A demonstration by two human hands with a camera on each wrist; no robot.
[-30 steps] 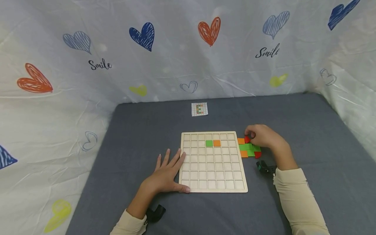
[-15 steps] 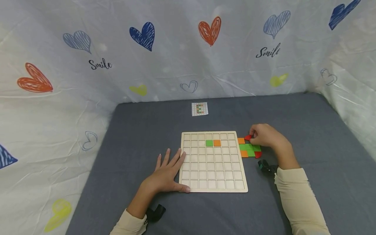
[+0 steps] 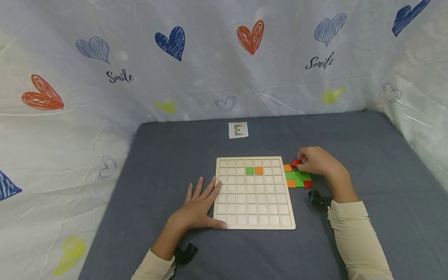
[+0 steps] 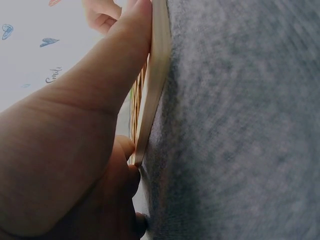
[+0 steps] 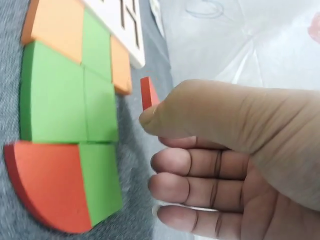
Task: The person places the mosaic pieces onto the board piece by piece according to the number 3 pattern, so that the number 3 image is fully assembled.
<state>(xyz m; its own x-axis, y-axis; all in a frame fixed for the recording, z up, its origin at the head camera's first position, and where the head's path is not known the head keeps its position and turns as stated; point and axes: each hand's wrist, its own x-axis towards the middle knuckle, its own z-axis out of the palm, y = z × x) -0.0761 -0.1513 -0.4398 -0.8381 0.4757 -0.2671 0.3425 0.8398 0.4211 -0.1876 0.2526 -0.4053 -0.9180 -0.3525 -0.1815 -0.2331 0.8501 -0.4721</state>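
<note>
My left hand (image 3: pixel 196 212) lies with spread fingers along the left edge of a wooden grid board (image 3: pixel 246 199); its thumb and fingertips rest on the rim. In the left wrist view the thumb (image 4: pixel 127 50) lies along the board's side. Set in the board's second row are a green tile (image 3: pixel 249 170) and an orange tile (image 3: pixel 258 170). My right hand (image 3: pixel 316 160) pinches a red tile (image 5: pixel 148 93) between thumb and forefinger, above the table, beyond the loose tiles. Most of this tile is hidden behind the thumb, so I cannot tell its full shape.
Against the board's right side lie several loose flat tiles: green ones (image 5: pixel 55 95), orange ones (image 5: pixel 57 25) and a red quarter-round tile (image 5: pixel 50 182). A small card (image 3: pixel 238 130) printed with a coloured grid lies near the back edge of the grey-covered table (image 3: pixel 168 155).
The right hand has moved slightly right, drawing the red tile away from the orange tile beside the board, and the tile's angle has changed. The left hand and board stay put.
</note>
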